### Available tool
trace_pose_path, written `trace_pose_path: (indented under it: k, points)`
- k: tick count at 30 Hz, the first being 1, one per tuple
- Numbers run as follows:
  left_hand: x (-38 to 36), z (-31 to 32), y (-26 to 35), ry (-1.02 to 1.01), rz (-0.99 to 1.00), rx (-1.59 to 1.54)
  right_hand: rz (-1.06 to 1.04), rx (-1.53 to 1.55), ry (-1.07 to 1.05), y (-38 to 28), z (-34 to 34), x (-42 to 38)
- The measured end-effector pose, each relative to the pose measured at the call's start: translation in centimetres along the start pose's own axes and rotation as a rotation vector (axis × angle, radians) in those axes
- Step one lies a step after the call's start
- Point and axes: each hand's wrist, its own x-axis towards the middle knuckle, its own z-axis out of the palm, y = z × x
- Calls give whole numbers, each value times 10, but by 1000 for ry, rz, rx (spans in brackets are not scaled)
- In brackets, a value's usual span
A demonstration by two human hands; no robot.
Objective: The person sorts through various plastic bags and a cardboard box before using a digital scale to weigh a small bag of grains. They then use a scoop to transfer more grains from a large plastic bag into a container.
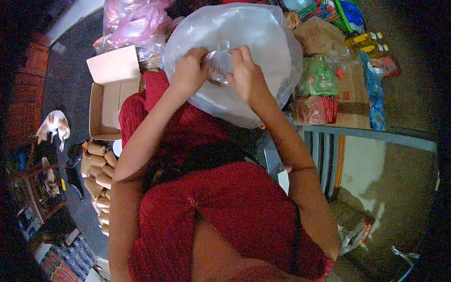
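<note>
A small clear plastic bag (219, 66) is stretched between my two hands. My left hand (190, 71) pinches its left edge, and my right hand (246, 73) grips the opposite edge with thumb and fingers. Something brownish shows faintly at the bag's lower part, too blurred to name. Below the hands lies a wide round container lined with translucent plastic sheeting (263, 28), its edges loosely crumpled. What is inside that container is hard to make out through the glare.
An opened cardboard box (104, 110) stands left, near several brown wrapped packets (97, 167). Pink plastic bags (136, 21) lie behind it. At right are a cardboard carton (352, 89), a green bag (320, 75) and yellow bottles (364, 40). A white-and-brown dog (56, 123) is on the floor.
</note>
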Motion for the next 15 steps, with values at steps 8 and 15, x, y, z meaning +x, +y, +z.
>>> trace_pose_path:
  k: [8, 15]
  points:
    - [-26, -36, -3, -116, 247, 181, -128, 115, -74, -9, 12, 14]
    - [-53, -66, -43, -109, 83, 240, -360, 559, -187, 10, 29, 64]
